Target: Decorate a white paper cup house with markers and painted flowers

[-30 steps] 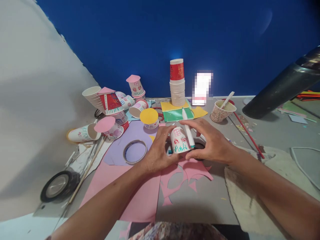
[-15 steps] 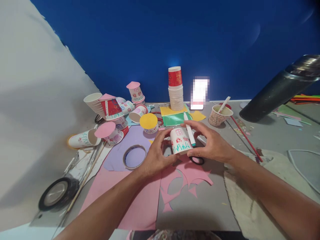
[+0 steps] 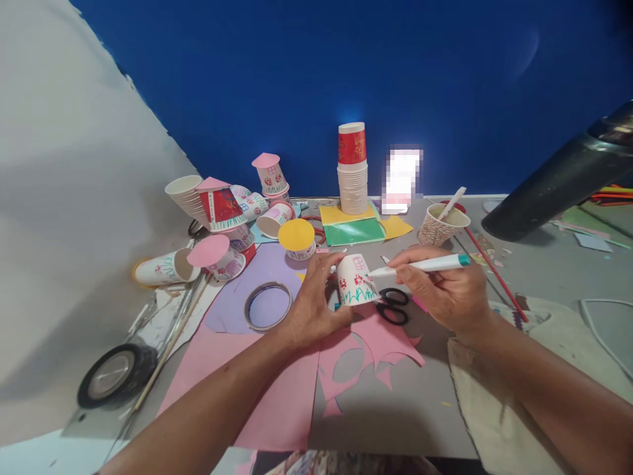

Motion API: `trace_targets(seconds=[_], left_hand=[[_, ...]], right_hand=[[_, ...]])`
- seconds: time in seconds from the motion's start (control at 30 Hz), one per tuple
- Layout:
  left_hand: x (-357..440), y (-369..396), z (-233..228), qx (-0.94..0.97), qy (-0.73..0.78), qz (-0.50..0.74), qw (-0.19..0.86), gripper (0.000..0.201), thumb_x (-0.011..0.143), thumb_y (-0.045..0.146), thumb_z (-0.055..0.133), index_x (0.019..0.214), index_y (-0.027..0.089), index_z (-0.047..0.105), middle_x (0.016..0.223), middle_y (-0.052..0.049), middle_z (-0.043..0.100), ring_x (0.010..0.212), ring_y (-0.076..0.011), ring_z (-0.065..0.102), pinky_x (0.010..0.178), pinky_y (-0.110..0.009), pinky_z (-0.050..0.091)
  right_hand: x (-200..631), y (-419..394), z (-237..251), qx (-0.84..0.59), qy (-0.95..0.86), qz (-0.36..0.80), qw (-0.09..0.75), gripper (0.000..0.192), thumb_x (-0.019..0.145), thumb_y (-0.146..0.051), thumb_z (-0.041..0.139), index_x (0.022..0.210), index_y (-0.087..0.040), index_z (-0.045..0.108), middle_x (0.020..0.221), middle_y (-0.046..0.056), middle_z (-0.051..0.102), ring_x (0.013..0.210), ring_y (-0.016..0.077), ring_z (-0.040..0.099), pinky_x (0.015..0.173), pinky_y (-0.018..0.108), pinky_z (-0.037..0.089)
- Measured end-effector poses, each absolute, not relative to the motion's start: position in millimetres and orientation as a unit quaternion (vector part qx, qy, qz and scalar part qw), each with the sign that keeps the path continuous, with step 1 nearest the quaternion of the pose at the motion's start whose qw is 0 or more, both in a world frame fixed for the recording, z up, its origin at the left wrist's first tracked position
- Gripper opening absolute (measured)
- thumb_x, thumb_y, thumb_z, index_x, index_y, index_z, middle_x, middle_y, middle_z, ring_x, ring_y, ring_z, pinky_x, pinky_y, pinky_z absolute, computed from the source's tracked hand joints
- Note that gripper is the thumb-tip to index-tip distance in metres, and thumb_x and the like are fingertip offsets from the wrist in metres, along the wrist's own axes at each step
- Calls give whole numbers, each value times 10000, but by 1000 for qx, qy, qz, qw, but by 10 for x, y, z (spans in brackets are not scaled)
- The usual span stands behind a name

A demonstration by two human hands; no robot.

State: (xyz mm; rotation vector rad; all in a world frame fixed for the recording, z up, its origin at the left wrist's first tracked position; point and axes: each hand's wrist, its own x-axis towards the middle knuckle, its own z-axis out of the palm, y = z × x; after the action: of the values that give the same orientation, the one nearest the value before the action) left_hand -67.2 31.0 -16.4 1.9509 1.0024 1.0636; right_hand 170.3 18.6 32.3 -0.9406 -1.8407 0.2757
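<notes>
My left hand [image 3: 316,300] is closed around a white paper cup [image 3: 357,280], tilted with its rim down. Drawn on the cup are a pink window, red flowers and green grass strokes. In my right hand [image 3: 445,290] is a white marker [image 3: 425,265] with a green end, gripped like a pen. Its tip points left and meets or nearly meets the cup's right side; I cannot tell which. Black-handled scissors [image 3: 394,307] lie just behind and right of the cup, over cut pink paper scraps [image 3: 346,363].
Decorated cups with a pink paper roof [image 3: 210,251] and a yellow disc [image 3: 296,235] crowd the left. A cup stack [image 3: 353,188] stands at the back. Tape rolls [image 3: 268,307], a patterned cup [image 3: 435,227], a dark flask [image 3: 544,185] and a beige cloth [image 3: 487,382] surround the work area.
My right hand has let go of the cup and drawn back to the right. The marker has turned from upright to nearly level, its tip now toward the cup. My left hand still holds the cup.
</notes>
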Motion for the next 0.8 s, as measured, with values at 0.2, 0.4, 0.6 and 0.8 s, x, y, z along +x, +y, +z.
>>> trace_targets(seconds=[0.2, 0.4, 0.6, 0.8], left_hand=[[-679, 295, -158, 760, 400, 392, 329, 837, 704, 280, 949, 1422, 305, 519, 1405, -114, 542, 1332, -347, 552, 1120, -551, 520], [-675, 297, -151, 762, 399, 387, 332, 811, 703, 275, 942, 1402, 299, 532, 1394, -116, 533, 1323, -349, 551, 1070, -522, 548], [-674, 299, -139, 771, 391, 380, 329, 779, 717, 266, 923, 1395, 290, 539, 1371, -116, 539, 1312, -346, 541, 1077, -527, 532], [-668, 293, -144, 769, 391, 383, 330, 777, 712, 245, 914, 1387, 283, 530, 1365, -116, 530, 1313, -339, 535, 1075, -514, 535]], right_hand=[[1673, 179, 299, -383, -788, 104, 471, 147, 997, -247, 657, 877, -249, 741, 802, 13, 800, 640, 170, 731, 616, 271, 597], [1654, 195, 311, -364, -807, 93, 456, 138, 993, -211, 639, 883, -244, 715, 776, 1, 784, 617, 157, 719, 610, 251, 578], [1661, 192, 312, -375, -806, 93, 448, 171, 1003, -215, 620, 854, -243, 698, 771, 4, 779, 612, 155, 710, 603, 252, 571], [1652, 191, 329, -363, -812, 100, 445, 163, 997, -199, 622, 854, -236, 693, 757, -2, 774, 609, 150, 709, 600, 248, 566]])
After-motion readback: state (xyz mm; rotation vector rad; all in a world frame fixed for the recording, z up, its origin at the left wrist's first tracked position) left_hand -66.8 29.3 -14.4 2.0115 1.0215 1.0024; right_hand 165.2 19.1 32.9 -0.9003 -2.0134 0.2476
